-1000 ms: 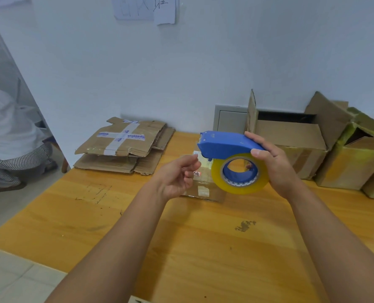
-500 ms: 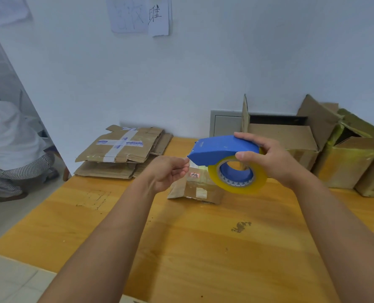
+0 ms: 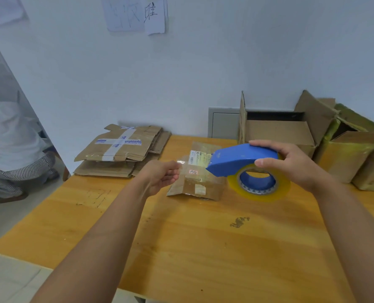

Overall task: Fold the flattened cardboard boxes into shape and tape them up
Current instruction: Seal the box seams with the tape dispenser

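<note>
Right hand point(image 3: 291, 165) is gripping the blue tape dispenser point(image 3: 245, 158) above the table point(image 3: 181, 248), left hand point(image 3: 160, 178) fingers pinching the clear tape end point(image 3: 182, 169) at its 9 o'clock, small box point(image 3: 198, 182) sitting just behind.

Right hand point(image 3: 295, 165) grips a blue tape dispenser point(image 3: 243, 159) above a wooden desk point(image 3: 181, 237); left hand point(image 3: 160, 177) pinches the clear tape end point(image 3: 181, 169) over a small box point(image 3: 198, 178).

A wooden table point(image 3: 181, 248) is carrying a dark smudge point(image 3: 239, 221) toward its right side. Paper sheets point(image 3: 135, 14) are hanging on the white wall point(image 3: 203, 73). Beyond the table's left edge, a person point(image 3: 9, 145) is crouching on the floor.
</note>
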